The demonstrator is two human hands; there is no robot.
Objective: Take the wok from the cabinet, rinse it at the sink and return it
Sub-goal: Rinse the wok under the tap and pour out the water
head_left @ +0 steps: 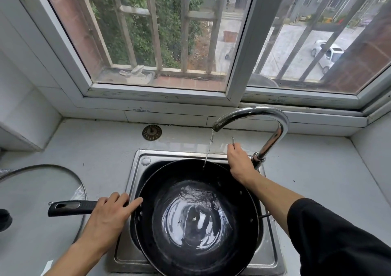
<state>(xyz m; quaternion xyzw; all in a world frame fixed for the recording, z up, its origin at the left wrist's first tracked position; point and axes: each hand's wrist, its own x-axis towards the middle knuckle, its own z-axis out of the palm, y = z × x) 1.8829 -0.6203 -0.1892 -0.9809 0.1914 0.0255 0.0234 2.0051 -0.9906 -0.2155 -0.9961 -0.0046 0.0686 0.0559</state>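
A black wok (196,252) sits in the steel sink (139,163) with a pool of water in its bottom. Its black handle (69,207) sticks out to the left over the counter. My left hand (110,214) rests on the handle where it joins the wok, fingers lying fairly straight toward the rim. A thin stream of water (209,149) runs from the chrome tap (273,127) onto the wok's far inner wall. My right hand (239,159) grips the tap's thin metal lever behind the wok's rim.
A glass lid (42,191) lies on the grey counter at the left, with a dark knob at the frame's edge. A round drain strainer (152,132) lies on the counter behind the sink. The window sill and frame run along the back.
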